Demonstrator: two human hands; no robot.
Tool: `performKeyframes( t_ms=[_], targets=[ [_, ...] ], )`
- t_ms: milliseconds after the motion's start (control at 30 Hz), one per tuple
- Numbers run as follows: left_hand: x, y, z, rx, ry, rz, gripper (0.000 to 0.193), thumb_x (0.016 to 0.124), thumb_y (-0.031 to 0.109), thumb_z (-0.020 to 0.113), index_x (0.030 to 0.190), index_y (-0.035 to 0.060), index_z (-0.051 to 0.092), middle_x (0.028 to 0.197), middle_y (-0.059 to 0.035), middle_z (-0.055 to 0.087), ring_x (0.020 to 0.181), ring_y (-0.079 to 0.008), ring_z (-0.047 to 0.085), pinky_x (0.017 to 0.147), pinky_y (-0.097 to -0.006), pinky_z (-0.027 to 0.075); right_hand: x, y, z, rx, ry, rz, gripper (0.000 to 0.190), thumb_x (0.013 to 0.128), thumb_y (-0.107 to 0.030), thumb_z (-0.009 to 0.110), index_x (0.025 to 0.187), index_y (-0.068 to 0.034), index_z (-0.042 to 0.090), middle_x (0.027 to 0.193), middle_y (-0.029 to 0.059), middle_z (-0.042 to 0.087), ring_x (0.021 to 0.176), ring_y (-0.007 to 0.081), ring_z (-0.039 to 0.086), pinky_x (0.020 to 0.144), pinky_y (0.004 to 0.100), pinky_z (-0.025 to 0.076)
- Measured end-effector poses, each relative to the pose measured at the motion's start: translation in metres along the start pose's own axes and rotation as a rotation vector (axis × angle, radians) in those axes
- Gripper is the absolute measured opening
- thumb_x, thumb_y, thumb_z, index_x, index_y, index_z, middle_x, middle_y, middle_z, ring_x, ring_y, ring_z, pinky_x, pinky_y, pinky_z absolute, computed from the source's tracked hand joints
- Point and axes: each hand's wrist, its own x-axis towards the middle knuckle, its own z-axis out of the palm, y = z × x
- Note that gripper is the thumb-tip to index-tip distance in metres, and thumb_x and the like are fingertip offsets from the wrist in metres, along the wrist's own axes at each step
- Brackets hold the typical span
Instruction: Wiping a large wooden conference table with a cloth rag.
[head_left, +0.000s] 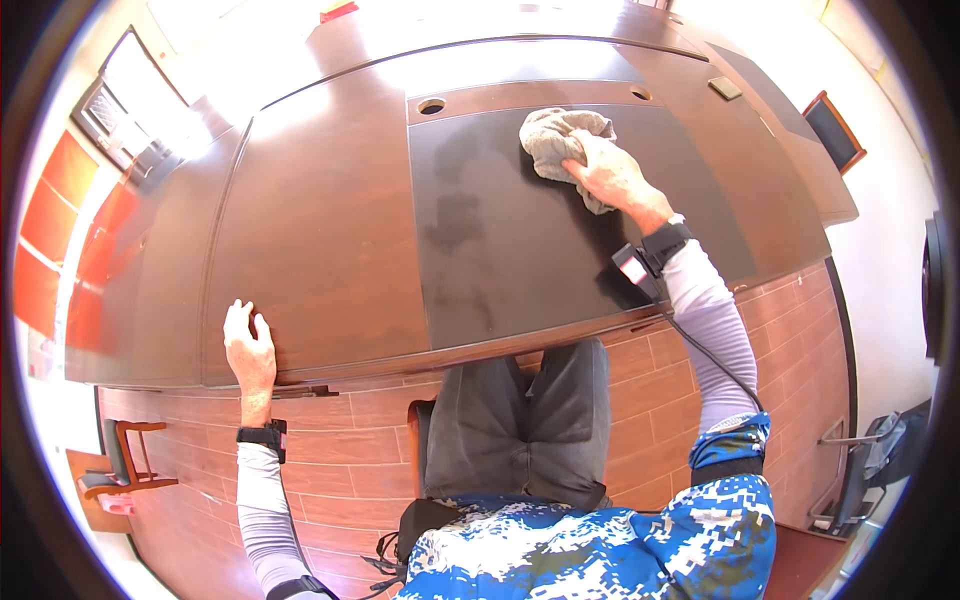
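My right hand (609, 171) grips a crumpled grey cloth (551, 139), pressed against the dark inset panel (510, 247) of a brown wooden desk (322, 225). Part of the cloth is hidden under the fingers and palm. Dark, damp-looking smudges mark the panel to the left of the cloth. At the desk's near left edge, my left hand (251, 349) rests on the wood with its fingers slightly apart and nothing in them.
Two round cable holes, the left one (432, 107) and the right one (640, 94), sit behind the panel. A small flat box (724, 88) lies at the far right. A wooden chair (124, 461) stands at lower left. From my right wrist device (637, 271) runs a black cable.
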Motion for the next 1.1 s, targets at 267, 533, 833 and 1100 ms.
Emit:
performKeyframes(
  t_ms=[267,533,833,1100],
  targets=[
    [0.007,-0.005,0.006,0.002,-0.023,0.010,0.027,0.091,0.012,0.055,0.113,-0.0041,0.060,0.127,-0.0205,0.055,0.120,-0.0326,0.051,0.103,-0.0399,0.039,-0.019,0.003,-0.013,-0.026,-0.002,-0.025,0.047,0.089,-0.036,0.056,0.123,-0.004,0.051,0.118,0.0203,0.058,0.112,0.0375,0.054,0.095,0.0438,0.043],
    [-0.017,0.003,-0.025,-0.002,-0.062,-0.020,0.027,0.093,0.010,0.053,0.115,-0.0042,0.059,0.131,-0.0179,0.053,0.123,-0.0316,0.049,0.105,-0.0397,0.037,0.015,0.027,-0.022,-0.050,-0.002,0.098,0.048,0.088,-0.040,0.055,0.120,-0.006,0.053,0.117,0.0205,0.060,0.112,0.0377,0.054,0.095,0.0441,0.042],
    [-0.061,0.017,-0.097,0.016,-0.083,-0.045,0.028,0.093,0.007,0.052,0.117,-0.0045,0.058,0.131,-0.0173,0.053,0.122,-0.0319,0.049,0.105,-0.0401,0.037,0.050,0.051,-0.030,0.016,0.035,0.211,0.056,0.083,-0.047,0.057,0.125,-0.010,0.053,0.121,0.0176,0.059,0.115,0.0358,0.054,0.097,0.0420,0.043],
    [-0.089,0.023,-0.112,0.024,-0.075,-0.083,0.027,0.092,0.008,0.052,0.115,-0.0044,0.058,0.131,-0.0169,0.053,0.121,-0.0317,0.050,0.104,-0.0398,0.038,0.062,0.064,-0.029,-0.009,0.079,0.271,0.062,0.083,-0.051,0.055,0.132,-0.012,0.048,0.123,0.0173,0.059,0.117,0.0353,0.054,0.099,0.0421,0.042]
  ],
)
